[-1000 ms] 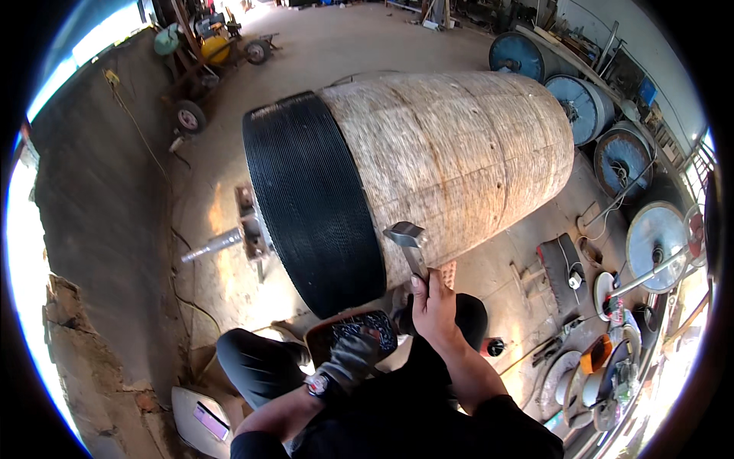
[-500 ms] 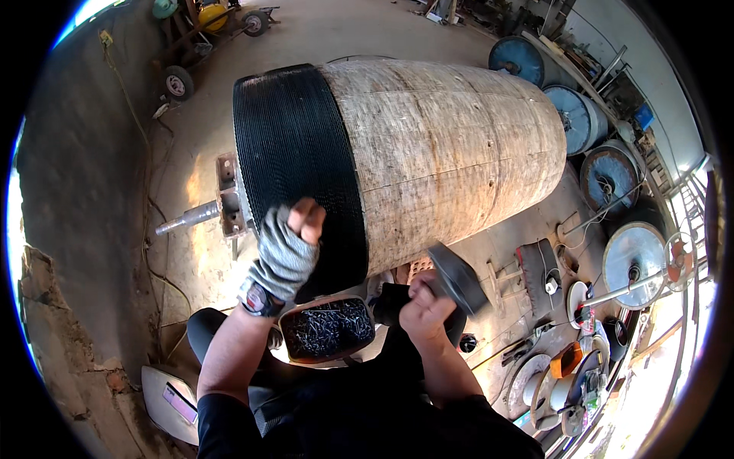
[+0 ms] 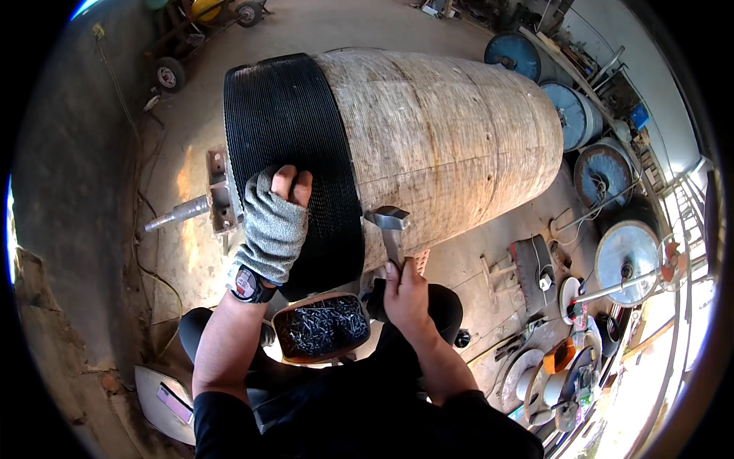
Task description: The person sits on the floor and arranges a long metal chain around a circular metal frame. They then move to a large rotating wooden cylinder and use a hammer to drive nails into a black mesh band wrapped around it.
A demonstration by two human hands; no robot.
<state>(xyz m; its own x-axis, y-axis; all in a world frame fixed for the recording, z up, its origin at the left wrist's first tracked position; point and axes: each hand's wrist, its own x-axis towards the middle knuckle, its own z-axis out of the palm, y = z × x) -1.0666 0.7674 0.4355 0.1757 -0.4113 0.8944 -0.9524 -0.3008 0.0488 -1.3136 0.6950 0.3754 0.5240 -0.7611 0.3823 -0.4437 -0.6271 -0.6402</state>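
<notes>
A large wooden drum lies on its side before me, its left end wrapped in black ribbed banding. My left hand, in a grey fingerless glove, rests against the banding with its fingers curled closed; whatever they may pinch is hidden. My right hand grips a hammer by its handle. The hammer's metal head is raised beside the banding's right edge, in front of the bare wood. Between my knees sits an open container full of small nails.
A metal shaft juts from the drum's left end. Blue-ended drums line the right side. Spools and tools lie at the lower right. A phone rests on a pale surface at lower left. A wheel stands behind.
My right hand has shifted left, bringing the hammer from a blurred swing at the right to near the banding's edge. My left hand sits slightly higher on the banding, still curled.
</notes>
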